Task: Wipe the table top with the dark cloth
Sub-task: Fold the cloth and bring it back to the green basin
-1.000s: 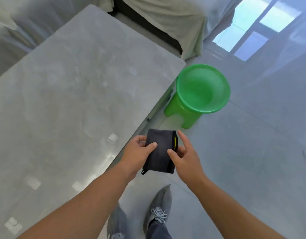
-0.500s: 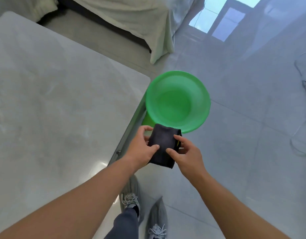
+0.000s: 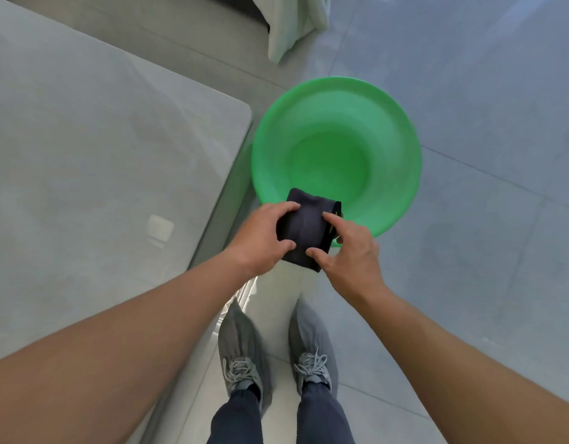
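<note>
Gripping the dark cloth (image 3: 304, 227) from both sides: left hand (image 3: 260, 240) with thumb and fingers curled round its left edge, right hand (image 3: 352, 251) pinching the right edge beside the yellow tag (image 3: 332, 228). Folded into a thick pad and held in the air over the near rim of the green basin (image 3: 357, 129), just off the corner of the table top (image 3: 100, 161) and not touching it. Most likely squaring up the pad before wiping; impossible to tell whether wet or dry. No wiping done yet, judging from the cloth's place off the table. To do this step well: settle the fold over the basin, sending any drip inside and not onto the glossy floor (image 3: 485, 267) near the shoes (image 3: 244, 354). Tuck the tag and loose edges inward, leaving one flat, smooth face for the pale surface. Pass the pad into one hand with the palm spread flat on top, not pinched by the edges, for even pressure. Carry it left onto the table, begin at the far side, and work in straight, overlapping passes toward the body, turning to a fresh face once soiled. Mind the rounded corner: sweep off toward the basin side, away from the trousers.
</note>
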Motion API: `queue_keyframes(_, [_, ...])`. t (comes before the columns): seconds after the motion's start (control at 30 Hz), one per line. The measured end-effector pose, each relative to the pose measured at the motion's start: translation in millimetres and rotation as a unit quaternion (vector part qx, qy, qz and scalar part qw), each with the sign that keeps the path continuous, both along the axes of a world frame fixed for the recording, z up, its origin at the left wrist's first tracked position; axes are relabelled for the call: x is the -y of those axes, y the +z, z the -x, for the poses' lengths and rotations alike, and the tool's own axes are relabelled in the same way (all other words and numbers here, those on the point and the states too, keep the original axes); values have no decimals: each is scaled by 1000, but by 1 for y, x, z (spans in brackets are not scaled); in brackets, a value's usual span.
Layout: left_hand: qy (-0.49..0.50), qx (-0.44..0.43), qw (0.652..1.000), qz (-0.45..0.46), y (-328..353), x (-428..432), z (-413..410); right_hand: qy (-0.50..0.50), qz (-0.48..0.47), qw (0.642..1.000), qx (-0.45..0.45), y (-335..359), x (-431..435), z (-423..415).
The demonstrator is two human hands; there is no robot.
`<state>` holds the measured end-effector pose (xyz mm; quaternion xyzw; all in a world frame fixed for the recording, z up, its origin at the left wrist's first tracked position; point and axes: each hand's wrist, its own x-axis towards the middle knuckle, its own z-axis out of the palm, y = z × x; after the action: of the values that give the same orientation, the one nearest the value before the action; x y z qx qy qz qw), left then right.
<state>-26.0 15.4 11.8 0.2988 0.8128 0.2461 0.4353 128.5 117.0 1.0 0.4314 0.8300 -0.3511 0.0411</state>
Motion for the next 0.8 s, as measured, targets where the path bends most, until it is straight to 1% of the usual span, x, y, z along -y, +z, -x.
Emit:
queue_keyframes(0.13, [-39, -68, 997, 22, -8, -4, 0, 41, -34, 998, 21, -9, -10, -7])
queue_keyframes(0.27, [-74, -112, 990, 36, -12, -5, 1, 60, -52, 997, 26, -15, -13, -9])
queue_keyframes(0.4, [-92, -119, 988, 43, -13, -4, 2, 64, -63, 996, 28, -18, -10, -10])
queue_keyframes(0.67, [-114, -131, 985, 8, -8, -1, 2, 87, -121, 989, -17, -25, -6, -17])
queue_keyframes(0.8, [-114, -152, 982, 16, -10, 3, 0, 91, -126, 988, -3, -27, -5, -16])
